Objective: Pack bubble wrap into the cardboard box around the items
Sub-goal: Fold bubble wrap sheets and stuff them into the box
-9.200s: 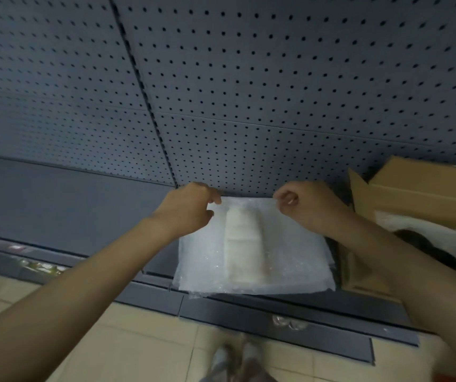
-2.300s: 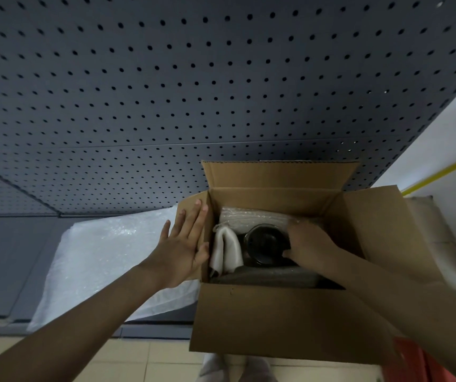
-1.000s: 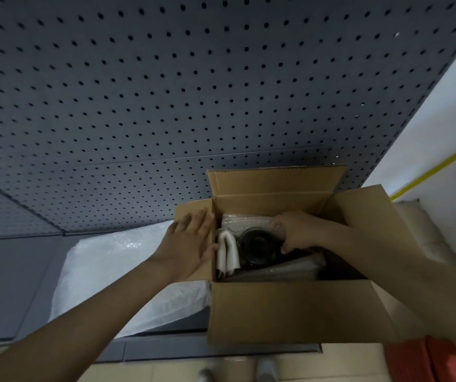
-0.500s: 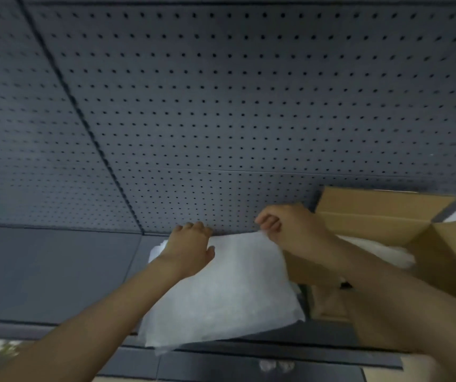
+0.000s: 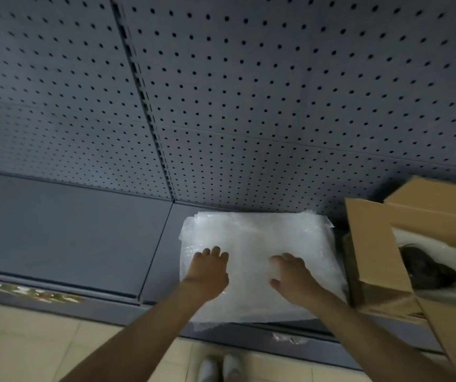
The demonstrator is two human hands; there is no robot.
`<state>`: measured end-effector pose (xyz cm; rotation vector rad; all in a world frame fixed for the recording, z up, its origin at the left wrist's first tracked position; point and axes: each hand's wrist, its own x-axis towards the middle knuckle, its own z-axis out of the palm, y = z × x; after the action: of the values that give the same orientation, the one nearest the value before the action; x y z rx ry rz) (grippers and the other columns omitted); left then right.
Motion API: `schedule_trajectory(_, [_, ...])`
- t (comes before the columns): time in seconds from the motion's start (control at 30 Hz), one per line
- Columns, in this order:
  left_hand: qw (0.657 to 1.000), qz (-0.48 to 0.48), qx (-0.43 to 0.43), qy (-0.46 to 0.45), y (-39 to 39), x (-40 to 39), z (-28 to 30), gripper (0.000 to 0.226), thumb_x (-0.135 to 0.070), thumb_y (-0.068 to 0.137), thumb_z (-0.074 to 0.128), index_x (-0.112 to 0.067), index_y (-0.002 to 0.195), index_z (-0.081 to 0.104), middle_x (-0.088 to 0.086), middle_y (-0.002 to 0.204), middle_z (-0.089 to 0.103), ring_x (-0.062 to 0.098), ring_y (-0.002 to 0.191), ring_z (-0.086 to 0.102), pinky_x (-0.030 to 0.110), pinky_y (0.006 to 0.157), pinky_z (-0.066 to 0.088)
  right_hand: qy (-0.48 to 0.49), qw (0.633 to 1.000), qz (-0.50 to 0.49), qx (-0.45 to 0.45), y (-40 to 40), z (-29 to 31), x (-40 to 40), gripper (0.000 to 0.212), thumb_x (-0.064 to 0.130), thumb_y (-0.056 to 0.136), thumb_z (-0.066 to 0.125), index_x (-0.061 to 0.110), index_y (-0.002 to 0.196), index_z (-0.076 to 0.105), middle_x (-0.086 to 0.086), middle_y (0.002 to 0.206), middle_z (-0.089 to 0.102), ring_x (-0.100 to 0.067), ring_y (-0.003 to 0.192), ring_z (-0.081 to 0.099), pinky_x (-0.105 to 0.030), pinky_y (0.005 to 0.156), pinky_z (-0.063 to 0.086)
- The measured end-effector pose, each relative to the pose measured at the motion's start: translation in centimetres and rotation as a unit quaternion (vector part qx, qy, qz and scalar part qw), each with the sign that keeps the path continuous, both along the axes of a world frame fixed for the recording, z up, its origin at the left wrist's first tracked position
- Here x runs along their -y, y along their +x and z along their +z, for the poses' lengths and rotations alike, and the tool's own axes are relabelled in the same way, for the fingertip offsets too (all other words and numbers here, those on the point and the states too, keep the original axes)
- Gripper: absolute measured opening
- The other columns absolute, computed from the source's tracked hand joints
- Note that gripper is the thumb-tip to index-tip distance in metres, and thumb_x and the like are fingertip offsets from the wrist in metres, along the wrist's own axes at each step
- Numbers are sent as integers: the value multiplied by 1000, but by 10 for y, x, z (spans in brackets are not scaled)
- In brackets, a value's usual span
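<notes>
A stack of bubble wrap [image 5: 259, 244] is laid on a dark shelf [image 5: 69, 238] below a pegboard [image 5: 248, 92]. It is touched by the left hand [image 5: 207, 274] and right hand [image 5: 293, 277]. An open cardboard box [image 5: 372, 257] is seen beside it.

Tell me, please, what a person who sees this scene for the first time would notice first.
The eye goes first to the white stack of bubble wrap lying on the dark shelf, with the left hand and the right hand resting on its near part. Next comes the open cardboard box at the right, with a dark item and white wrap inside. Behind everything stands a grey pegboard wall.
</notes>
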<state>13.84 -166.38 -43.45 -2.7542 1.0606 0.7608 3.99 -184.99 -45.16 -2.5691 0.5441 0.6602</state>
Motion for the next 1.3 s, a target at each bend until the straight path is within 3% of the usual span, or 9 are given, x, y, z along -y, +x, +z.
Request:
schedule_trajectory(0.13, [999, 19, -34, -14, -12, -5, -37, 64, -34, 100, 36, -18, 153, 5, 9, 161, -8, 30, 148, -2, 41, 119, 9, -67, 997, 27, 0, -8, -33, -18, 63, 42, 92, 48, 25, 147, 23, -12, 155, 9, -34, 138, 17, -40, 110, 28])
schedule_trajectory(0.23, [997, 59, -6, -55, -11, -17, -52, 63, -35, 100, 35, -17, 153, 5, 10, 160, -10, 31, 147, -8, 42, 120, 7, -81, 995, 29, 53, -6, -43, -34, 64, 49, 89, 49, 29, 146, 26, -10, 154, 11, -34, 136, 17, -43, 108, 25])
schedule_trajectory(0.37, [989, 96, 39, -103, -4, -43, -68, 63, -31, 97, 45, -13, 151, 19, 12, 160, 4, 33, 147, 1, 44, 119, 13, -34, 993, 44, 101, 4, -53, -49, 53, 52, 86, 41, 32, 135, 46, -7, 147, 28, -34, 129, 30, -42, 101, 30])
schedule_trajectory(0.47, [991, 90, 47, -88, -4, -53, -80, 66, -28, 92, 56, -11, 149, 26, 13, 158, 12, 36, 146, 10, 49, 115, 14, -41, 979, -46, 192, 10, -51, -34, 36, 38, 84, 48, 23, 114, 61, -7, 135, 45, -33, 125, 40, -38, 99, 33])
schedule_trajectory(0.53, [992, 76, 61, -79, -4, -52, -85, 72, -22, 79, 73, -6, 141, 41, 20, 151, 31, 42, 138, 30, 55, 107, 26, -87, 957, -145, 234, 13, -46, -11, 41, 25, 84, 62, 20, 124, 55, -9, 140, 43, -32, 130, 37, -41, 105, 31])
schedule_trajectory(0.67, [993, 77, 79, -52, -7, -47, -89, 82, -16, 53, 87, -2, 128, 55, 25, 135, 52, 47, 121, 51, 61, 89, 44, -51, 953, -256, 156, 18, -45, 29, 70, 27, 87, 63, 20, 146, 27, -10, 150, 32, -31, 137, 32, -47, 109, 35])
schedule_trajectory(0.8, [994, 62, 84, -36, -6, -46, -89, 89, -17, 47, 89, -3, 127, 53, 25, 130, 56, 46, 115, 55, 62, 83, 48, 6, 945, -316, 84, 15, -52, 31, 76, 38, 87, 62, 25, 148, 19, -15, 148, 31, -35, 133, 35, -52, 97, 46])
schedule_trajectory(1.07, [997, 33, 67, -22, -6, -47, -89, 98, -18, 47, 87, -6, 133, 40, 26, 131, 56, 47, 115, 56, 60, 84, 48, -27, 933, -339, 117, -5, -39, 26, 66, 31, 84, 67, 24, 139, 31, -12, 132, 49, -31, 112, 56, -46, 75, 57])
schedule_trajectory(1.3, [998, 36, 57, -15, -5, -50, -93, 102, -22, 47, 88, -5, 134, 39, 27, 131, 55, 49, 114, 55, 61, 82, 48, 6, 924, -361, 122, -31, -23, 16, 41, 28, 85, 67, 17, 120, 50, -8, 113, 61, -25, 97, 63, -39, 73, 57])
